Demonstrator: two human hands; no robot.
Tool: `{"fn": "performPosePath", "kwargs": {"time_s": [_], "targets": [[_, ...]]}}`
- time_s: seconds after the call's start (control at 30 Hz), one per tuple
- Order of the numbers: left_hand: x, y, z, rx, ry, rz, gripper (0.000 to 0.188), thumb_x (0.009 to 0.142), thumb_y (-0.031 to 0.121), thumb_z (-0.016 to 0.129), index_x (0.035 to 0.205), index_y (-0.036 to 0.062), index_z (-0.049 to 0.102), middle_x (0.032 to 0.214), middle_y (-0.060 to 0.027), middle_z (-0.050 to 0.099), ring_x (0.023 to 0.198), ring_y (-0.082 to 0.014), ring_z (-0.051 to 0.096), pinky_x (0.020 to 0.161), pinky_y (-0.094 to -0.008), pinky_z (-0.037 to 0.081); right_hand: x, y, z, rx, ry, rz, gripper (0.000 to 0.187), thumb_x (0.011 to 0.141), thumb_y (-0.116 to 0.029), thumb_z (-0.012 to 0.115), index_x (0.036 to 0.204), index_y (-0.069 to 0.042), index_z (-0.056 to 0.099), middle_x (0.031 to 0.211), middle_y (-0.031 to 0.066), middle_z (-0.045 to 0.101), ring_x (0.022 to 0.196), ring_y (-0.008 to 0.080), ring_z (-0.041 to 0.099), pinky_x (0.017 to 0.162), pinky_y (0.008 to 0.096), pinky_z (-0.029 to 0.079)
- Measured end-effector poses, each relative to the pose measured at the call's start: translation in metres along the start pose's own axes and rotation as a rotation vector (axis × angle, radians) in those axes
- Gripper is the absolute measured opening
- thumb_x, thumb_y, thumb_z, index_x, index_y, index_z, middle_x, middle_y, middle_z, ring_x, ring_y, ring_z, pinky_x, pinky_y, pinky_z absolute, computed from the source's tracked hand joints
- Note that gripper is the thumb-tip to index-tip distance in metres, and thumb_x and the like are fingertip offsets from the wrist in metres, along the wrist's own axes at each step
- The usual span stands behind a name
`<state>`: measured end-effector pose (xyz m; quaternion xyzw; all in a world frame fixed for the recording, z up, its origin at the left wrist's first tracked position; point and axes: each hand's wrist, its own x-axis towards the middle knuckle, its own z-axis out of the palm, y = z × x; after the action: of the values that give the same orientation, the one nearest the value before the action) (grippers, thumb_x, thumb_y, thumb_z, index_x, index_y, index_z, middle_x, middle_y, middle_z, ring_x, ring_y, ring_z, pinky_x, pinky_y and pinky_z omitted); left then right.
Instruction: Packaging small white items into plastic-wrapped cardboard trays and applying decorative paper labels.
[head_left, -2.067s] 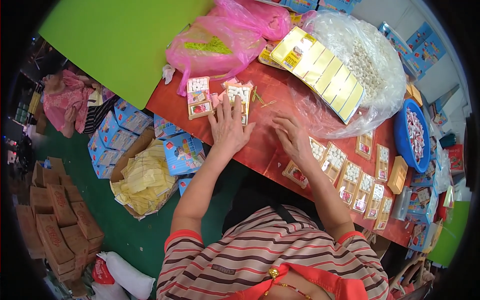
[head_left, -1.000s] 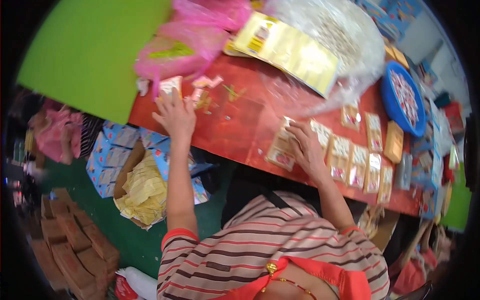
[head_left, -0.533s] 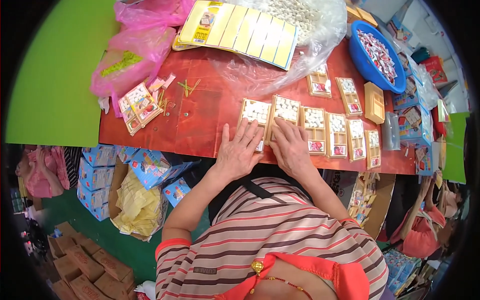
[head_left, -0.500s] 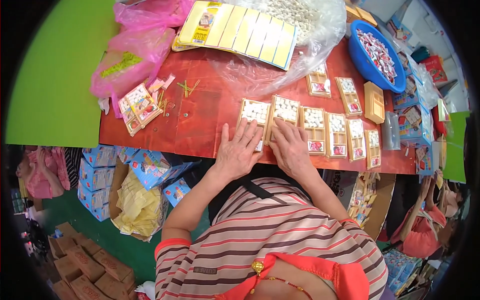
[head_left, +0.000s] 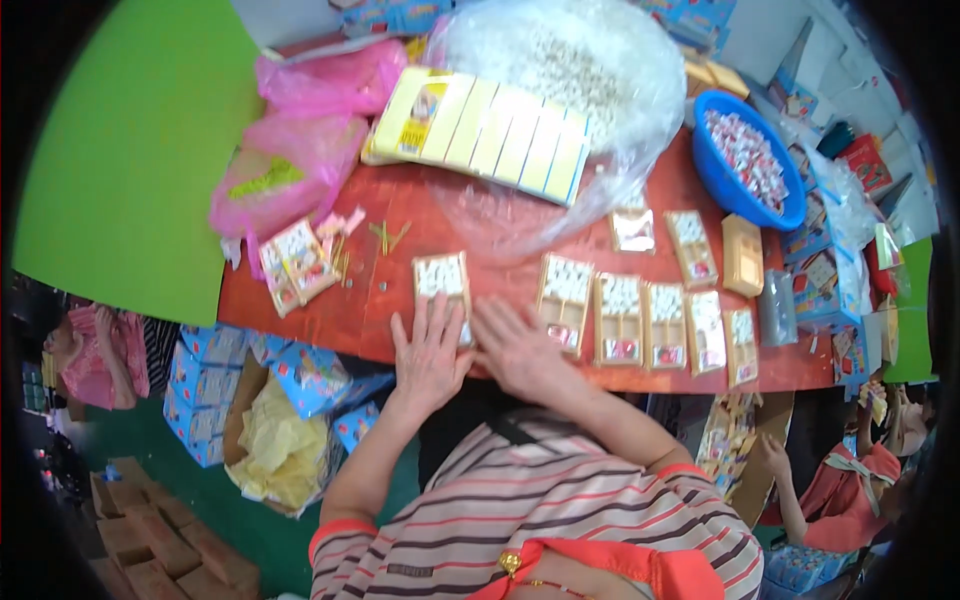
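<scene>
Tray (head_left: 417, 282) under your left hand (head_left: 430, 355)

Your left hand lies palm down, fingers parted, over the tray's near half. Your right hand (head_left: 520, 350) slants in from the right, flat, its fingertips just beside the tray's right side; whether they touch it, you cannot tell. The tray lies by the near edge of the table (head_left: 385, 325), its long axis running near to far, white pieces (head_left: 442, 272) at the far end.

Off the near left corner of the surface (head_left: 345, 328), blue printed boxes (head_left: 195, 410) and a carton (head_left: 242, 405) of crumpled yellow sheets (head_left: 285, 442) stand on the green floor (head_left: 192, 505), near piled brown cartons (head_left: 150, 540). A bright green panel (head_left: 140, 170) borders the left edge.
</scene>
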<state>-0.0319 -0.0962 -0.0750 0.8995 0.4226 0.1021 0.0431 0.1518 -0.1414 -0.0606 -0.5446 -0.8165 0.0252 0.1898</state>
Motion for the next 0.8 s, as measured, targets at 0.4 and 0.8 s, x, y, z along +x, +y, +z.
{"fn": "performPosePath", "kwargs": {"time_s": [0.4,0.8], "targets": [[-0.005,0.001,-0.017,-0.058,-0.065,-0.106,0.071,0.085,0.043,0.062,0.142,0.0081,0.041,0.155,-0.0228,0.018,0.143,-0.0445,0.013,0.107,-0.0706,0.007,0.086,0.111,-0.048,-0.194,0.185,0.235,0.035,0.08,-0.016,0.063,0.112,-0.005,0.057,0.115,0.013,0.056,0.107,0.0286,0.053,0.09,0.0418,0.039],[0.166,-0.1,-0.018,-1.719,0.323,-0.715,0.039,0.094,0.021,0.052,0.126,-0.0001,0.046,0.109,-0.0174,0.058,0.075,-0.0262,0.065,0.056,-0.0357,0.052,0.183,0.125,-0.006,-0.043,0.171,0.096,0.061,0.08,-0.018,0.066,0.136,-0.009,0.044,0.14,0.0163,0.042,0.124,0.0329,0.045,0.1,0.0461,0.036]]}}
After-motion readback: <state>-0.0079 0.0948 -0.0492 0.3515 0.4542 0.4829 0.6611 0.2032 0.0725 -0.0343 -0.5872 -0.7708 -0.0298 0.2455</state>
